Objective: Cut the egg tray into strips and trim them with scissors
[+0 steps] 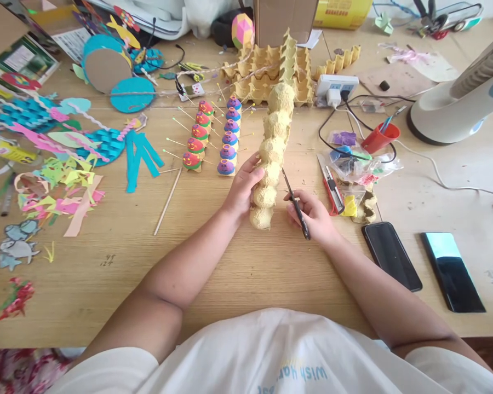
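From here the wooden table (213,268) spreads wide, crowded with craft bits. A white appliance (447,109) stands at its right, and towards the back lies a tan egg tray (254,82). In front of the person, a long strip of egg carton (277,150) is held up over the middle of the table, bumps showing, its far end crossing in front of the tray. To its left two painted rows lie side by side: a red and green row (195,146) and a purple and blue row (229,152), both stuck with pins. Two phones lie flat on the right, a dark phone (391,256) just beside a part-lit phone (453,272).

The left hand (244,189) grasps the strip from its left side, near the closer end. The right hand (314,216) is closed around a slim dark blade tool (298,212), its tip right by the strip's edge; I can't tell whether they touch. Beyond that hand rest a red box cutter (332,189) and a small red cup (380,138), tipped to one side.
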Action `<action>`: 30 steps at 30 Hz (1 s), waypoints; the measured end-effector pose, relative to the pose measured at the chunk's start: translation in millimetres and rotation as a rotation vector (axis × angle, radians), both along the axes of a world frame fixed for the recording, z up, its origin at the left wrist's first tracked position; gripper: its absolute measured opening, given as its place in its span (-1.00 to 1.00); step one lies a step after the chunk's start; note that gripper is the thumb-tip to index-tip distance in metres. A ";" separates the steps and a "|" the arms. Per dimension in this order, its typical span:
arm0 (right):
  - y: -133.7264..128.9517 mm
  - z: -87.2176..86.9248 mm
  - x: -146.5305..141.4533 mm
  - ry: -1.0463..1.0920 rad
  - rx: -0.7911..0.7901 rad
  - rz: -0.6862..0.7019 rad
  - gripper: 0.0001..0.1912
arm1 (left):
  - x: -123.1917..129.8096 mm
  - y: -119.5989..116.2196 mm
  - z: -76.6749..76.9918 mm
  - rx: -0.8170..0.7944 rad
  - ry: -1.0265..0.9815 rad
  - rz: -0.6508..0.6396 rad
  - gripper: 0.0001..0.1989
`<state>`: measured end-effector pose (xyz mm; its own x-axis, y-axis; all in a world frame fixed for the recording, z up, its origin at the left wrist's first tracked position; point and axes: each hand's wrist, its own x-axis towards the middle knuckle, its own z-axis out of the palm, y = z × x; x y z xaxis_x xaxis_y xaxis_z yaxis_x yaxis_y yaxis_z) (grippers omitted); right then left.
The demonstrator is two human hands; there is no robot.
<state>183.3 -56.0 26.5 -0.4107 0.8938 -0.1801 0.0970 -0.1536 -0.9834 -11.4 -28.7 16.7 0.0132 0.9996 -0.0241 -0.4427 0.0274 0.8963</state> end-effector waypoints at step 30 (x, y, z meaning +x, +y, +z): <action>5.7 -2.4 1.5 -0.020 0.026 -0.031 -0.49 | -1.2 1.7 -3.3 0.043 0.011 -0.003 -0.40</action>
